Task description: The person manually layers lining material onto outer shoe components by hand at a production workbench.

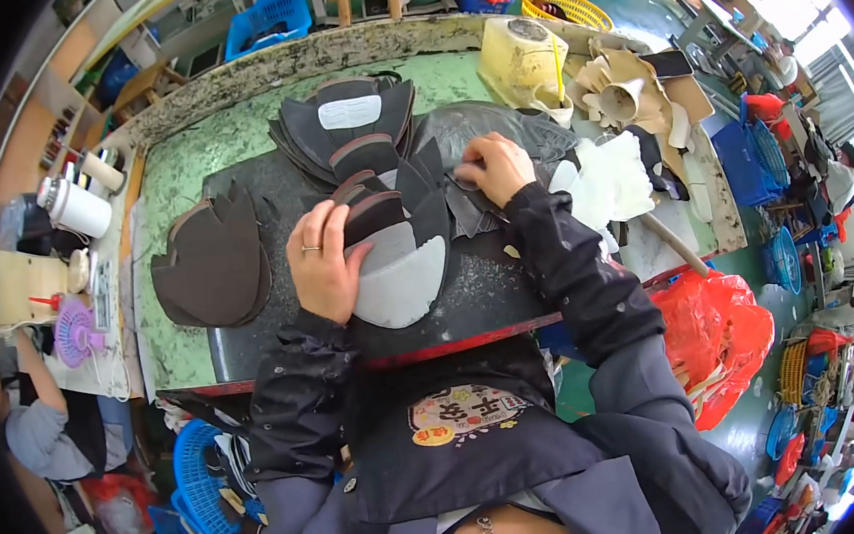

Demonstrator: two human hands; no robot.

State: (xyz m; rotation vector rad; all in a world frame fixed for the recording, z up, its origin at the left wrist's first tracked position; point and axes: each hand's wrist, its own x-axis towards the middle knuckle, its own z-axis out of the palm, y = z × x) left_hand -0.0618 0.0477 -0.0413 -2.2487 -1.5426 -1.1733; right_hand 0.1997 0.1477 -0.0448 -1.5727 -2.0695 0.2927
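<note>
A row of overlapping dark cut pieces, like shoe uppers, lies before me, with a light grey curved lining on the nearest piece (403,284). My left hand (324,260) grips the left side of this row, fingers over its edge and thumb on the grey face. At the row's right my right hand (496,169) is closed, its fingertips pinched; whatever is between them is too small to make out. Below those fingertips lie thin dark grey scraps (473,213). Beyond the row sits a thicker stack of dark pieces (350,114) with a pale patch on top.
A stack of dark brown pieces (211,262) lies at the left. Back right stand a yellowed plastic container (521,59), brown paper scraps and white sheets (613,180). A red plastic bag (718,334) hangs by the right table edge. Another person (53,417) is at the left.
</note>
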